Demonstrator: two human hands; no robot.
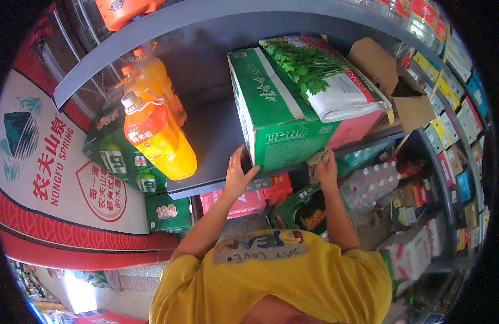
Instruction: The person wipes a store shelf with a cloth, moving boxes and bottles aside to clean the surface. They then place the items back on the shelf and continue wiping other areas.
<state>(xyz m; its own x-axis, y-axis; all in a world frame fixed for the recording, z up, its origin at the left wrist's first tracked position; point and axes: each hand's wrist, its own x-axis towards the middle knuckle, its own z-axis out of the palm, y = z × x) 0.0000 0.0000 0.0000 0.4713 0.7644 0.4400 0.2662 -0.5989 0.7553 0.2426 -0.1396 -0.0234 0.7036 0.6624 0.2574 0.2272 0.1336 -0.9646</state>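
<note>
Green carton (284, 132) on dark grey shelf (209, 140), white sack (341, 98) with leafy greens (306, 67) on top; left hand (239, 175) at its near left corner, thumb and fingers apart; right hand (327, 168) by near right edge, fingers clamped on rag (316, 159); orange drink bottles (164, 139) left, open brown box (413, 110) right

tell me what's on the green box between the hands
A white-and-red bag, with leafy greens on it. The part of the green box under the bag is hidden.

The carton (292, 144) is green, the bottles (165, 146) orange, the cloth (314, 159) perhaps beige.
</note>
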